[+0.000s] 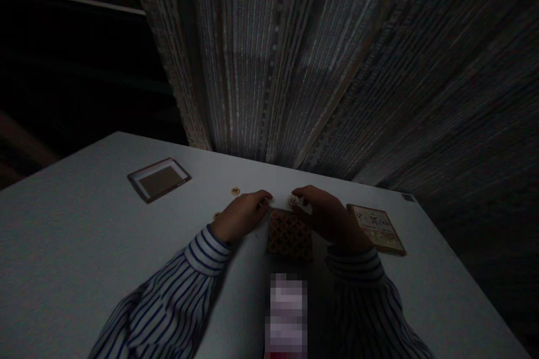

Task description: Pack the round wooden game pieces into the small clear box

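A small box filled with rows of round pieces stands on the white table, between my forearms. Just beyond its far edge, my right hand pinches a pale round piece with a dark mark on it. My left hand is at the box's far left corner, thumb and fingertips drawn together; whatever may be between them is too small to make out. One round piece lies beyond my left hand. Another is partly hidden by that hand.
On the white table, a shallow open tray lies at the left. A box lid with printed writing is at the right, near my right wrist. A small dark patch marks the far right corner. Behind the table hangs a striped curtain.
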Demonstrator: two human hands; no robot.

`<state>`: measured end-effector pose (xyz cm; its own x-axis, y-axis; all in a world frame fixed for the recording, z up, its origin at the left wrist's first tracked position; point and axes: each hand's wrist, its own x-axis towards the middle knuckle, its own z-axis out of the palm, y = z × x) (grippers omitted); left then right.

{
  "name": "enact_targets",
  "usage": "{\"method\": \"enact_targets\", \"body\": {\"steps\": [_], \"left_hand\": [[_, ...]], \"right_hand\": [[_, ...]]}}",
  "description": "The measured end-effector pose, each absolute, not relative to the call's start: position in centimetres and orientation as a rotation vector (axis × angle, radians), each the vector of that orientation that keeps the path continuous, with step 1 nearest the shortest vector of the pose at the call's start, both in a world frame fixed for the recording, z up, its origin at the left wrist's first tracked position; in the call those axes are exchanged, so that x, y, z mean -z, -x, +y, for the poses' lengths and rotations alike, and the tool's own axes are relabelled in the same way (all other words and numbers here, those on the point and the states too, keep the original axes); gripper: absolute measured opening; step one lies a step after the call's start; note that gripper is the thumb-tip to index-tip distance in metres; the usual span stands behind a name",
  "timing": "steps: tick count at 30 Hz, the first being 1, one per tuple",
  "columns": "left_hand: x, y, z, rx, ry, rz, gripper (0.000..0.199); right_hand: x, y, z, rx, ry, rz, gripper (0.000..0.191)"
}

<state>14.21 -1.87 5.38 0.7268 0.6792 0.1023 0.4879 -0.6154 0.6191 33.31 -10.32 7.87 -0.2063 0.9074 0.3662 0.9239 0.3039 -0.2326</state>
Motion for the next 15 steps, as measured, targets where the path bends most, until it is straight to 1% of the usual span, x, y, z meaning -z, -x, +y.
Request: {"method": "enact_targets", "body": {"steps": [4,15], "left_hand": [[-4.97,-14.12,-1.86,-0.332,-2.422,0.909,0.031],[-4.32,-13.86,-1.80,-0.213,-2.509,0.906,0.034]], "right_hand": [[-7.69,-33.52,-10.34,0.036,1.625,-2.171,0.022],[-7.56,-33.46,-10.36,-0.004,1.752,-2.200,0.020]]}}
